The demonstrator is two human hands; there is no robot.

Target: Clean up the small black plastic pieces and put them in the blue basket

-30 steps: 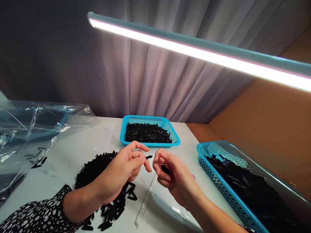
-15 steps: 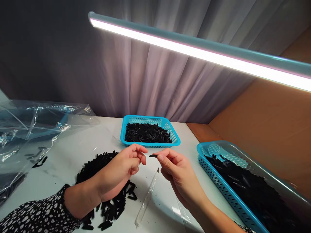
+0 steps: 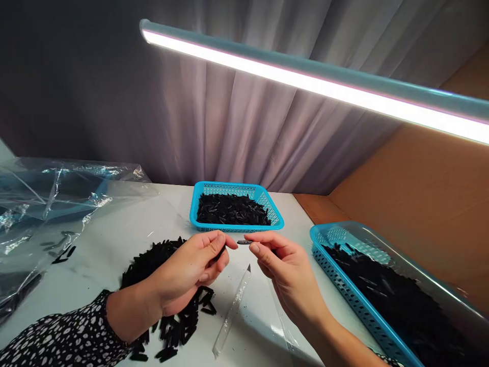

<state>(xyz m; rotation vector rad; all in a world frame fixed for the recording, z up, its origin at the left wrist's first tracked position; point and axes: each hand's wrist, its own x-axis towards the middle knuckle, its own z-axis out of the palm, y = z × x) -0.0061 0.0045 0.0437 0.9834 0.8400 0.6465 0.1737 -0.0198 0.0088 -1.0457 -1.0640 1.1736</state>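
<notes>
My right hand [image 3: 280, 260] pinches a small, thin black strip [image 3: 243, 242] between thumb and index finger, its end pointing left. Facing it, my left hand [image 3: 202, 260] is closed on another black piece [image 3: 219, 253], partly hidden under the thumb. The left fingertips come close to the strip; whether they touch it I cannot tell. Beneath and behind my left hand lies a heap of short black strips [image 3: 153, 262] on the white table [image 3: 110, 224]. A clear narrow tube-like sleeve with a dark pointed tip [image 3: 233, 311] lies between my forearms.
A blue perforated basket [image 3: 237, 228] full of black strips stands at the back. On the right is a larger blue basket [image 3: 340, 275] of black pieces, partly covered by clear plastic. Clear plastic sheeting [image 3: 57, 204] lies at the left. A bright tube lamp [image 3: 305, 84] hangs above.
My left thumb and fingers have closed, and a black piece now shows under the thumb. The strip in my right hand has turned, showing a lighter, marked face.
</notes>
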